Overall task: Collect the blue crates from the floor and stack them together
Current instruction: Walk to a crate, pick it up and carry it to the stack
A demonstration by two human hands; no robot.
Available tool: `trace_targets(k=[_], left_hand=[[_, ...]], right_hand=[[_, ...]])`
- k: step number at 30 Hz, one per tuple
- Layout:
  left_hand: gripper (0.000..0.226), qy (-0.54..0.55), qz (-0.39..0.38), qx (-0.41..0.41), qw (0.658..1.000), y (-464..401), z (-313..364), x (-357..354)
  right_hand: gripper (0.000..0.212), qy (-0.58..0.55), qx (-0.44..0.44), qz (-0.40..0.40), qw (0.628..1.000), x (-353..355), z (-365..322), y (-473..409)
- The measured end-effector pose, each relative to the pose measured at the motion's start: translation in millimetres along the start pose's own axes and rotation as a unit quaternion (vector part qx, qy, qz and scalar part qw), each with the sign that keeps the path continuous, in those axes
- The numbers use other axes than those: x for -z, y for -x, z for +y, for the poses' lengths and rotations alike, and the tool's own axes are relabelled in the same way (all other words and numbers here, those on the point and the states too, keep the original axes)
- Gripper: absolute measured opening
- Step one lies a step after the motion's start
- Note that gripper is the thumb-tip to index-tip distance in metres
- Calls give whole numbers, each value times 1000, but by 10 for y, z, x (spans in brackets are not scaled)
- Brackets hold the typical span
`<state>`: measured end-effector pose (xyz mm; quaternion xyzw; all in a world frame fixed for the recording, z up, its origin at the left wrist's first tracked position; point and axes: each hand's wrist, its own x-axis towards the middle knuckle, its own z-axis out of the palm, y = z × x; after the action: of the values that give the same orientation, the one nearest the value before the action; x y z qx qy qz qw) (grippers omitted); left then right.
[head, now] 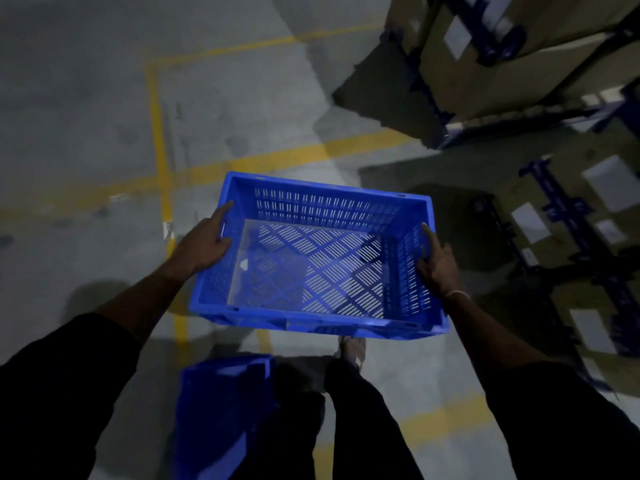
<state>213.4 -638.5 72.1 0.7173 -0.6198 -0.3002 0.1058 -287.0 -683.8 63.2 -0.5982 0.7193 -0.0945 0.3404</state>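
Blue crate point(317, 258) gripped between both hands' fingers point(221, 211).

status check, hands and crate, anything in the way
Left hand and right hand grip the blue crate by its short ends, held above the floor. Second blue crate low by the legs. Nothing blocking ahead.

A dim grey concrete floor point(86, 109) carries painted yellow lines point(160, 133), with brown cardboard boxes point(485, 77) on dark blue metal racking point(561, 206) at right.
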Motion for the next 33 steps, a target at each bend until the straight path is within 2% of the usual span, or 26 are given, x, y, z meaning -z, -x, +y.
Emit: trace_targets(k=[6,12,18,23,28,33], left_hand=[[81,-32,2,-75,997,543,417,161],[76,-53,-35,-142,988,767,875,70],[78,-84,-85,-211,970,946,1376,-247],[77,-110,-113,-230,960,1237,1969,-617],[78,-129,-148,-274,942,1626,2648,-1016],[78,-143,-187,-340,911,2017,3470,-1600]], right_hand=[[73,-11,-37,46,998,463,207,1043],[72,-56,-57,101,992,734,514,1961],[77,-83,-112,145,980,828,1114,2797],[73,-83,-151,182,968,881,1748,3544],[73,-112,-200,221,948,941,2340,4442],[76,-149,-278,287,904,967,2946,5362]])
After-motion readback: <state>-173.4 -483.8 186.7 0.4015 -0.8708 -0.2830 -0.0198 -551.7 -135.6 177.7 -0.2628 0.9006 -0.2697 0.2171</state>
